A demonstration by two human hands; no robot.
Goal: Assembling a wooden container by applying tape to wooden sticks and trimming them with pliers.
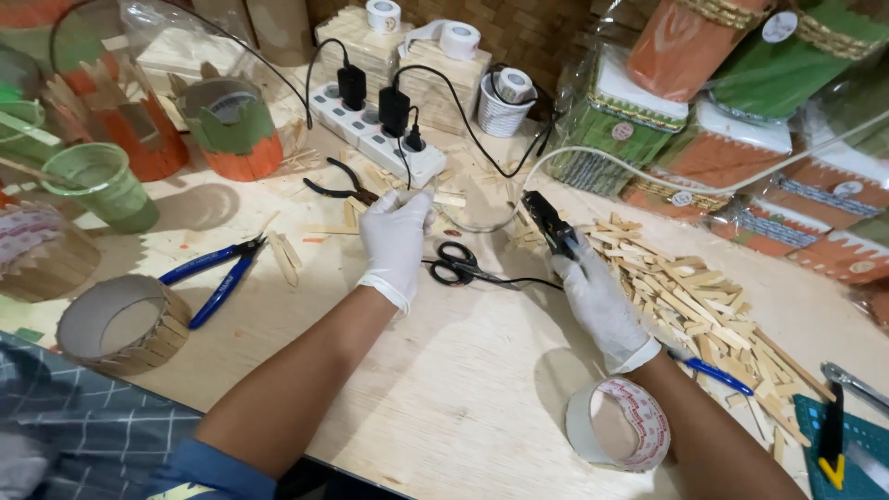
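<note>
Head view, read left to right.

1. Far left on the plywood counter (pixel 463 389): a cardboard ring (pixel 120 324) partly clad in wooden sticks, blue-handled cutters (pixel 218 273) and a green plastic cup (pixel 102 185).
2. The left hand (pixel 394 243), gloved in white, is lifted above the counter with its fingers curled around a short wooden stick (pixel 419 196); the grip itself is largely hidden behind the hand.
3. Black scissors (pixel 460 266) lie between the 2 hands, blades toward the left.
4. The right hand (pixel 597 301), also gloved, is clenched on a black glue gun (pixel 548 222) whose nozzle points up and left, apart from the stick.
5. Judgement: a clean bond calls for a steady stick, the nozzle brought to its face, and a thin bead laid clear of the glove.
6. Right of the gun: a loose pile of cut sticks (pixel 704 310), a roll of tape (pixel 620 424) near the counter edge, and a green cutting mat (pixel 847 435).
7. Obstructions: the gun's cord trails across the scissors, and a white power strip (pixel 375 139) with 2 black plugs and its cables sits just behind the hands, beside black pliers (pixel 338 185).
</note>
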